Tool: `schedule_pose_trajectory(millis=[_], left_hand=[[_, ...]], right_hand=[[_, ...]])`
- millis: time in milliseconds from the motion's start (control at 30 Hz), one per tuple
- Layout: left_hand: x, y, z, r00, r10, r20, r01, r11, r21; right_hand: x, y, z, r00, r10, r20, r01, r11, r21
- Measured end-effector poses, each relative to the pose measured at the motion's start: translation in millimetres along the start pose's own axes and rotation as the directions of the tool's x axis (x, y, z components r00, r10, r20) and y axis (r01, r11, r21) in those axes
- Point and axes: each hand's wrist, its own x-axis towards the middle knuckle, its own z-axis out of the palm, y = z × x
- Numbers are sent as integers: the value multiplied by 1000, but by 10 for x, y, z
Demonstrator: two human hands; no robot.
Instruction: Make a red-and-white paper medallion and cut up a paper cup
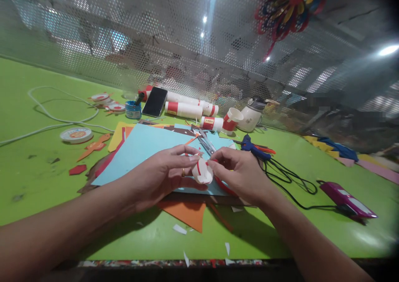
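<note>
1. Counter: green, under all.
2. Blue sheet: on top of it, approx. centre.
3. L hand: at 9 o'clock of cup, fingers curled round its side, holding.
4. R hand: at 3 o'clock, fingers pinched narrow on its edge.
5. Cup: btwn both hands' fingers, above sheet; prob. light, thin, crushable; best held gently by side wall.

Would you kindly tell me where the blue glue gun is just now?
In the head view, the blue glue gun lies right of centre, to the right of the light-blue paper and just beyond the right hand.
</note>
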Motion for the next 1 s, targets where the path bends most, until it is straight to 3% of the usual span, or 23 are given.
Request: schedule_pose_trajectory(millis=[333, 500, 767, 1000], left_hand=[[-3, -6, -6, 1000, -4, -2, 4, 1000, -6], [-13, 22, -4, 999, 23, -27, -23, 1000, -12], [-10, 39, 8, 999, 43, -28, -44, 998, -40], [-10, 56, 35, 995, 1, -103, -6, 999, -46]], right_hand=[[3, -20, 7, 1000, 10, -7, -10, 999, -33], [-1, -24, -12, 1000, 10, 11, -11, 998, 56], [-13, -4, -111, 997, -2, -72, 5, 999, 38], [-13, 48, -173, 975, 6, -220, 42, 977, 211]])
